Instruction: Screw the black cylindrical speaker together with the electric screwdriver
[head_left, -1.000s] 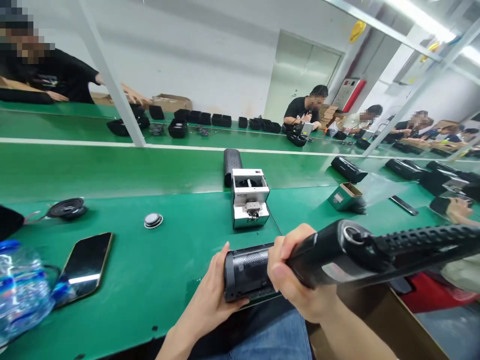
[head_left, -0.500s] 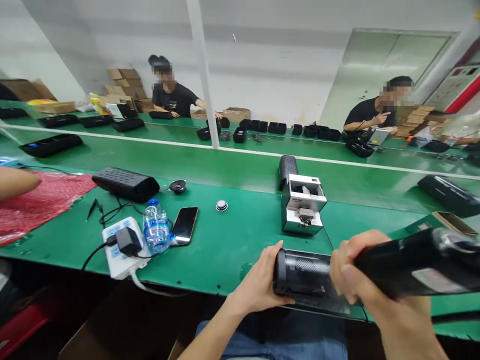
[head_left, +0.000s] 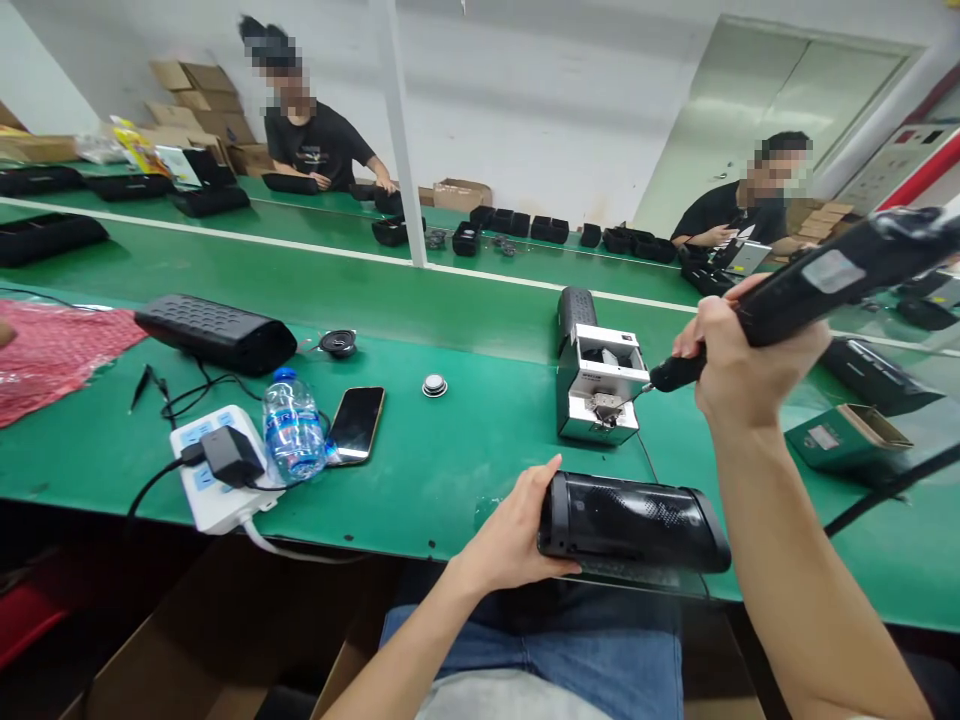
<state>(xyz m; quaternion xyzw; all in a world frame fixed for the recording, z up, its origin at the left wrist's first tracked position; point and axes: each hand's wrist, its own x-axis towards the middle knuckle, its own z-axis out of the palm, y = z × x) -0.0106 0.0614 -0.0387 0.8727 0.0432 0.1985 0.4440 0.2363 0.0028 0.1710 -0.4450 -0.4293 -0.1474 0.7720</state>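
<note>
1. Green workbench (head_left: 457, 510) runs across your view, with a black cylindrical speaker (head_left: 637, 520) lying along its near edge.
2. Your left hand (head_left: 510, 525) cups one end of the speaker, fingers spread around it. It's hard to tell whether the speaker bears on the bench.
3. Your right hand (head_left: 757, 350) is raised and closed around a black electric screwdriver (head_left: 817, 285), its bit just beside a silver screw feeder (head_left: 600, 385).
4. Left of the speaker stand a water bottle (head_left: 291, 425), a smartphone (head_left: 356, 425) and a white power strip (head_left: 214, 470).
</note>
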